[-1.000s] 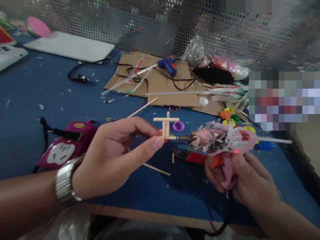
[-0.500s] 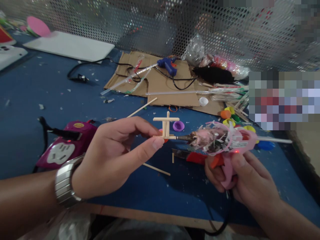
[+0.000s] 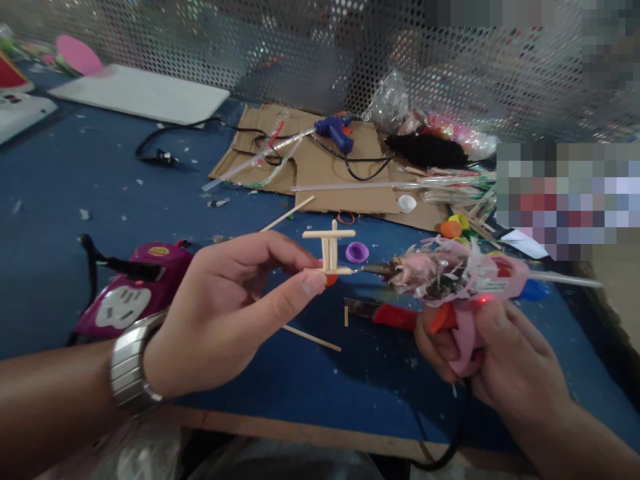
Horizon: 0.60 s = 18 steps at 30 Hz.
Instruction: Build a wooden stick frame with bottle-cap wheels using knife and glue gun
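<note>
Between thumb and fingers, my left hand (image 3: 240, 303) pinches a small frame of wooden sticks (image 3: 330, 250) by its lower left end. Two crosspieces and close-set uprights make up the frame. My right hand (image 3: 500, 360) grips a pink hot glue gun (image 3: 465, 280) by its handle, fingers around the orange trigger. Its dark nozzle points left, a short gap from the frame's lower right end, where a bit of glue shows. A clear glue stick (image 3: 565, 277) sticks out of the gun's back. Below lies a red-handled knife (image 3: 395, 316) beside a short stick piece (image 3: 346, 316).
A purple power strip (image 3: 135, 287) sits at left. Behind are cardboard (image 3: 345, 197), a blue glue gun (image 3: 336, 132) and a white board (image 3: 145, 93). Bottle caps, among them a purple cap (image 3: 357, 253), lie near the gun. Loose sticks (image 3: 313, 338) lie on the blue table.
The glue gun has moved right, its nozzle drawing away from the frame's end. The wooden frame has shifted slightly left and up.
</note>
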Each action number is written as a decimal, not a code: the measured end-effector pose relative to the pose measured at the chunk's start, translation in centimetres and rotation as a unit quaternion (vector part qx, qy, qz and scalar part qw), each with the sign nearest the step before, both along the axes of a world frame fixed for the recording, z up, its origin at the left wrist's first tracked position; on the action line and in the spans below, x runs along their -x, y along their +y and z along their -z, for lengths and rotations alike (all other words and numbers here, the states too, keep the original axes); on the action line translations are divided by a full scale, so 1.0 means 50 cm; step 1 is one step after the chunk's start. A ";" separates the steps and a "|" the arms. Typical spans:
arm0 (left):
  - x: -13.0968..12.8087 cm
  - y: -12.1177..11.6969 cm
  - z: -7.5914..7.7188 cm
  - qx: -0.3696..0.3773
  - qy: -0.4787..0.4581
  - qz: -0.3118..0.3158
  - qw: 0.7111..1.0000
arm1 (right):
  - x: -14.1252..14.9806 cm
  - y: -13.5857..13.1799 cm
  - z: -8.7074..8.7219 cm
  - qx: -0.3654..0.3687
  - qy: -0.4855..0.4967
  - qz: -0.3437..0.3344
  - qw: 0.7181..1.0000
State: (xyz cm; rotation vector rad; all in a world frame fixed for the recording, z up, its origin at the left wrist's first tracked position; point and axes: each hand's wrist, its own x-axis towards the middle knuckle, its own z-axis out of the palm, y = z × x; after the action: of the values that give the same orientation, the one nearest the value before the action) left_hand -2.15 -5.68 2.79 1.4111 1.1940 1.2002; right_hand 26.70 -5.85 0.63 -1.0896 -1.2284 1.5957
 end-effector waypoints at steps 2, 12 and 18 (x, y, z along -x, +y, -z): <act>0.000 -0.001 0.001 -0.003 0.000 0.002 1.000 | 0.003 0.000 -0.002 0.007 0.008 0.005 1.000; 0.001 -0.001 0.003 0.006 -0.007 0.012 1.000 | -0.005 -0.010 0.010 0.023 0.020 0.029 0.999; 0.000 -0.002 0.002 0.003 -0.006 0.009 1.000 | -0.011 -0.015 0.020 0.022 0.036 0.030 0.999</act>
State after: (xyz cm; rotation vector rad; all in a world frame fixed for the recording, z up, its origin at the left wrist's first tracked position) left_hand -2.16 -5.79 2.71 1.4054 1.1725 1.1902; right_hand 27.23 -6.58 -0.39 -1.0772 -1.1074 1.6090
